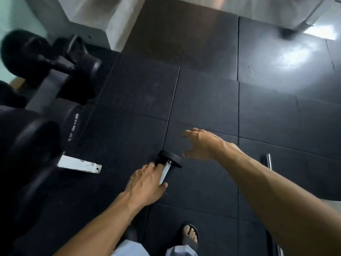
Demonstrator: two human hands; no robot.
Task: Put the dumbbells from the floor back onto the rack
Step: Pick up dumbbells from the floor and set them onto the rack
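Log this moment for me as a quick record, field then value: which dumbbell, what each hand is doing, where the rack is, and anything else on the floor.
dumbbell: small one, chrome handle, black ends
left hand: fingers curled round the dumbbell handle
right hand: open, spread above the floor, holding nothing
rack: at left, larger black dumbbells on it
floor: dark rubber tiles
other item: chrome bar at right, partly hidden by the right forearm
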